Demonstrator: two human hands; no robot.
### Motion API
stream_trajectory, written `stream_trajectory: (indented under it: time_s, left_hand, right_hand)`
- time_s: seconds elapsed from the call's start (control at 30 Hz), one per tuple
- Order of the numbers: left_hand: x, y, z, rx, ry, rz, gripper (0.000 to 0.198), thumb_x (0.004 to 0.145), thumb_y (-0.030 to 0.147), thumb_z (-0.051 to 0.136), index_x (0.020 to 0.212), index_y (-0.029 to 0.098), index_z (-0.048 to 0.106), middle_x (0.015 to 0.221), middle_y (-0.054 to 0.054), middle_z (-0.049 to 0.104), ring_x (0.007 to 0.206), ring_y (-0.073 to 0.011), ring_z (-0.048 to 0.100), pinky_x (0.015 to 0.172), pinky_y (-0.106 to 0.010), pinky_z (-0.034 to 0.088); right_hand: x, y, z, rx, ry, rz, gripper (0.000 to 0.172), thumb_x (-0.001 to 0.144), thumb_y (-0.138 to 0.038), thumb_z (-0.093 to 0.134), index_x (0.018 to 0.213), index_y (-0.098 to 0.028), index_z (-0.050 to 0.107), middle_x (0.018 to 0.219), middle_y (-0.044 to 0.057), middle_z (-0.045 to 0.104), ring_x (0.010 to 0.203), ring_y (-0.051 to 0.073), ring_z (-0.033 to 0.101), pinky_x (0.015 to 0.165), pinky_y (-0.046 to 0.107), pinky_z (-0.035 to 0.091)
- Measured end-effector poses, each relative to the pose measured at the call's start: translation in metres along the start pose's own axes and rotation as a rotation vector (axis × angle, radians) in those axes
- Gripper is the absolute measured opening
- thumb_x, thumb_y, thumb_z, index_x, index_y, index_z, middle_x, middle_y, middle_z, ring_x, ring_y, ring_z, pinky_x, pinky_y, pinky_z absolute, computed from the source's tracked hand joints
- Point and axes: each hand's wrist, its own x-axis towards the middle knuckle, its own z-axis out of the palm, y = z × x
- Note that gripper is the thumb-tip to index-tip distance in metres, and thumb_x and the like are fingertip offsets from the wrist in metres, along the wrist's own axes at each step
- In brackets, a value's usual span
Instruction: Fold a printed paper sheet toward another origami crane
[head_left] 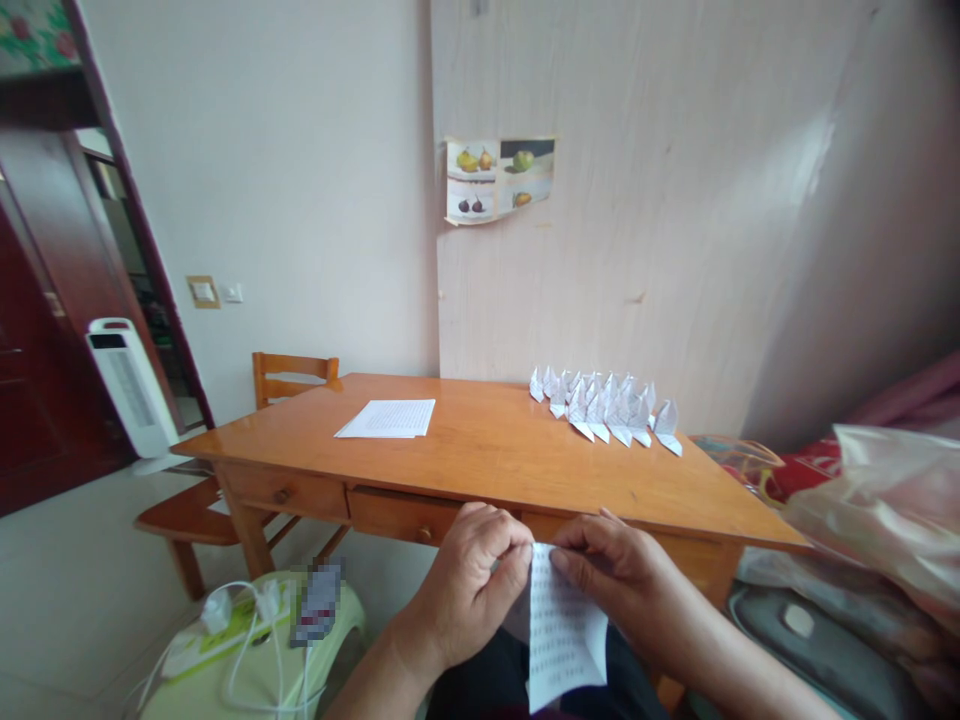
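A folded sheet of printed paper (568, 640) hangs down in front of the table's near edge, over my lap. My left hand (484, 565) pinches its top left corner between thumb and fingers. At the top right, my right hand (619, 570) pinches the same sheet, its thumb lying on the printed face. Toward the far right of the table stand several folded paper pieces (619, 410), upright with pointed tops and grouped in rows. A stack of printed sheets (386, 418) lies flat on the left part of the table.
The wooden table (465, 450) has drawers below its front edge. At lower left, a pale green stool (337, 640) holds a power strip (217, 635) with cables and a blurred item. A wooden chair (296, 368) stands behind. Plastic bags (885, 500) are heaped at right.
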Motion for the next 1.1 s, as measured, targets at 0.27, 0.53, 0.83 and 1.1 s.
stream_trajectory:
  time_s: [0.27,0.53,0.83,1.1]
  left_hand:
    - [0.0000,-0.0028,0.0024,-0.025,0.039,-0.022,0.018,0.099,0.026,0.046,0.085,0.022,0.056,0.082,-0.002,0.059,0.083,-0.0181,0.053,0.086,-0.034,0.040]
    - [-0.0005,-0.0010,0.0034,-0.107,0.013,-0.003,0.015,0.098,0.023,0.050,0.087,0.022,0.061,0.083,-0.002,0.061,0.085,-0.0175,0.055,0.088,-0.034,0.040]
    - [0.0001,-0.0020,0.0032,-0.207,0.009,-0.045,0.007,0.093,0.024,0.061,0.093,0.023,0.067,0.087,-0.003,0.065,0.087,-0.0183,0.059,0.085,-0.033,0.045]
    - [-0.0001,0.0014,0.0029,-0.176,0.010,-0.071,0.006,0.090,0.020,0.061,0.085,0.022,0.064,0.082,-0.001,0.061,0.085,-0.0177,0.056,0.088,-0.034,0.041]
  right_hand:
    - [0.0000,0.0017,-0.0015,-0.053,-0.027,-0.011,0.024,0.099,-0.038,0.054,0.083,-0.023,0.063,0.077,0.000,0.063,0.073,0.017,0.060,0.068,0.031,0.047]
    - [0.0022,-0.0051,-0.0034,0.305,-0.195,0.130,0.029,0.093,-0.046,0.066,0.084,-0.019,0.068,0.077,0.001,0.064,0.070,0.015,0.056,0.059,0.025,0.044]
    - [0.0046,-0.0017,-0.0002,0.323,-0.164,0.078,0.036,0.092,-0.052,0.067,0.076,-0.020,0.068,0.074,0.000,0.063,0.069,0.015,0.058,0.063,0.026,0.047]
    - [0.0045,-0.0013,-0.0024,0.123,-0.150,-0.024,0.035,0.095,-0.049,0.063,0.075,-0.021,0.064,0.076,-0.001,0.064,0.072,0.016,0.058,0.068,0.030,0.046]
